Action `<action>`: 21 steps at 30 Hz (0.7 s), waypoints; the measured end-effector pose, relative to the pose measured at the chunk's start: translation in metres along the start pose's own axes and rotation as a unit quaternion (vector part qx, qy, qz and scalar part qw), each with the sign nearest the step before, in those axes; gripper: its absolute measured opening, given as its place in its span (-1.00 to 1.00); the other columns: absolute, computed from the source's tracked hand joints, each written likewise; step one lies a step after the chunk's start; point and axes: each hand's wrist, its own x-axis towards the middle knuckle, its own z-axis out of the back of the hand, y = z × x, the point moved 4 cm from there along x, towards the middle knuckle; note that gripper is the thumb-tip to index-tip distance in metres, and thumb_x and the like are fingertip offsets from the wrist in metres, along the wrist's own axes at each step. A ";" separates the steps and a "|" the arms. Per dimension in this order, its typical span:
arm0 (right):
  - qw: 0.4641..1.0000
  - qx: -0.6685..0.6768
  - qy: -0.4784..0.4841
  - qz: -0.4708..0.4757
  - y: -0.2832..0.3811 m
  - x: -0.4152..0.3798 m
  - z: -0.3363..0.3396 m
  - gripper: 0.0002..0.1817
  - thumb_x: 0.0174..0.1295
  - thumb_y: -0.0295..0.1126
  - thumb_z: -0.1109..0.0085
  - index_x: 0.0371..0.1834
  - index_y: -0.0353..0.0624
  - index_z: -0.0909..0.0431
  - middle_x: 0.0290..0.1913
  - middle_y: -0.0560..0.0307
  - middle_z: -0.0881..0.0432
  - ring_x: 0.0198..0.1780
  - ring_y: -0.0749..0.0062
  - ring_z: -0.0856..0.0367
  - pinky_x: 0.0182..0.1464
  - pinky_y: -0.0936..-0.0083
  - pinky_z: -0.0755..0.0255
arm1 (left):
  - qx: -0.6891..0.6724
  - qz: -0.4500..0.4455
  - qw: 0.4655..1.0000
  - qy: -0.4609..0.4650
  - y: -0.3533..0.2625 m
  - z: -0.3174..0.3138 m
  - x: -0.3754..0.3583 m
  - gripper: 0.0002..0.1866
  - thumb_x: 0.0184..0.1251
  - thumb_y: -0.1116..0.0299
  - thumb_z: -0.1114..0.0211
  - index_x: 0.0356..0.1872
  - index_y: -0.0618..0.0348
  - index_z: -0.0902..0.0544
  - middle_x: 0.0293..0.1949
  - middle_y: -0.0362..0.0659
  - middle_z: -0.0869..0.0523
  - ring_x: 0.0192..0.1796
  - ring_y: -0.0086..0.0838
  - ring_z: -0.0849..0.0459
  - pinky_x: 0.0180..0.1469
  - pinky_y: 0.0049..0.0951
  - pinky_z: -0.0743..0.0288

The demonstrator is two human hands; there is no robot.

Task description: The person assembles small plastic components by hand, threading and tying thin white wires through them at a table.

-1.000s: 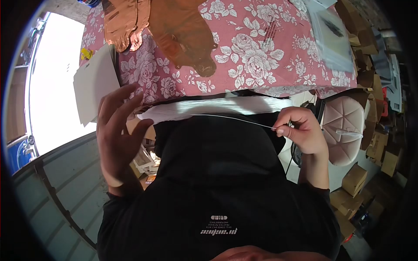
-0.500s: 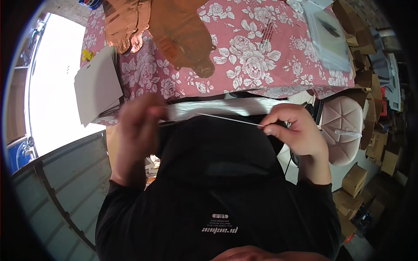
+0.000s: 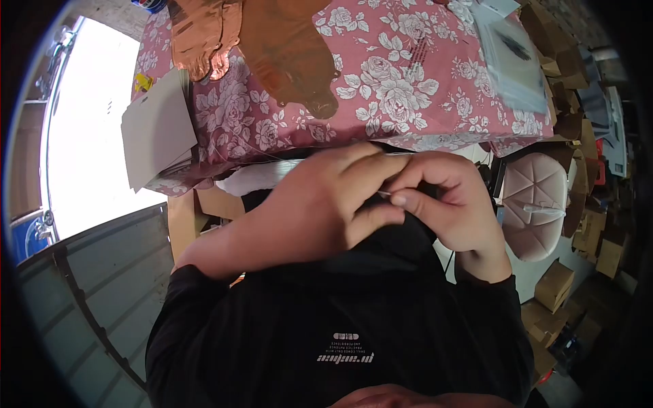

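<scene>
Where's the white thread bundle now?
Head view, left of center: the white thread bundle lies by the near edge of the floral tablecloth, partly behind the left hand.

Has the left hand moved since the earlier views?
Yes. The left hand went rightward, away from the stacked white sheets, to the right hand.

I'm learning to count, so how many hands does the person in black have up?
2. The left hand is in the middle, reaching across the body. The right hand is just to its right, pinching a white thread. Neither hand is hidden.
</scene>
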 end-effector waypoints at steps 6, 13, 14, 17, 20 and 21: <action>0.998 -0.025 -0.047 -0.046 -0.007 -0.005 0.013 -0.91 0.41 -0.53 -0.47 -0.13 -0.33 -0.81 -0.27 0.16 -0.80 -0.21 0.54 -0.72 -0.09 0.55 -0.54 | 0.058 0.019 0.998 -0.030 0.025 0.006 -0.003 -0.93 0.42 0.42 -0.46 -0.22 0.16 -0.75 -0.39 0.00 -0.74 -0.34 0.02 -0.77 -0.31 -0.06 -0.61; 0.941 0.267 0.036 -0.205 -0.062 -0.018 0.033 -0.85 0.42 -0.50 -0.46 -0.09 -0.40 -0.81 -0.26 -0.04 -0.87 -0.36 0.52 -0.81 -0.32 0.73 -0.59 | -0.012 0.120 0.974 -0.192 0.059 0.043 -0.014 -0.90 0.62 0.48 -0.30 -0.17 0.29 -0.68 -0.44 -0.08 -0.66 -0.34 -0.46 -0.65 -0.21 -0.37 -0.51; 0.921 0.344 0.045 -0.178 -0.069 -0.020 0.032 -0.83 0.43 -0.51 -0.44 -0.06 -0.44 -0.79 -0.27 -0.14 -0.88 -0.43 0.44 -0.82 -0.42 0.76 -0.62 | -0.006 0.133 0.973 -0.191 0.061 0.043 -0.014 -0.88 0.63 0.46 -0.30 -0.17 0.28 -0.69 -0.44 -0.10 -0.66 -0.35 -0.49 -0.62 -0.23 -0.39 -0.49; 0.876 0.449 0.059 -0.162 -0.078 -0.021 0.029 -0.82 0.45 -0.53 -0.40 -0.03 -0.49 -0.76 -0.29 -0.19 -0.86 -0.41 0.39 -0.83 -0.40 0.71 -0.69 | -0.007 0.154 0.972 -0.178 0.069 0.038 -0.016 -0.86 0.66 0.43 -0.30 -0.16 0.27 -0.71 -0.46 -0.16 -0.63 -0.37 -0.58 -0.52 -0.26 -0.45 -0.44; 0.845 0.508 0.069 -0.150 -0.084 -0.021 0.027 -0.82 0.45 -0.55 -0.37 -0.02 -0.51 -0.75 -0.31 -0.25 -0.84 -0.44 0.34 -0.80 -0.42 0.67 -0.69 | 0.006 0.170 0.967 -0.187 0.072 0.035 -0.015 -0.88 0.65 0.44 -0.31 -0.15 0.27 -0.73 -0.47 -0.19 -0.60 -0.37 -0.63 -0.48 -0.28 -0.46 -0.40; 0.828 0.536 0.080 -0.145 -0.083 -0.020 0.025 -0.82 0.44 -0.54 -0.37 -0.04 -0.50 -0.75 -0.32 -0.25 -0.83 -0.47 0.36 -0.78 -0.48 0.69 -0.61 | 0.008 0.166 0.966 -0.199 0.072 0.035 -0.013 -0.89 0.64 0.45 -0.32 -0.14 0.26 -0.74 -0.47 -0.19 -0.60 -0.38 -0.62 -0.47 -0.29 -0.46 -0.40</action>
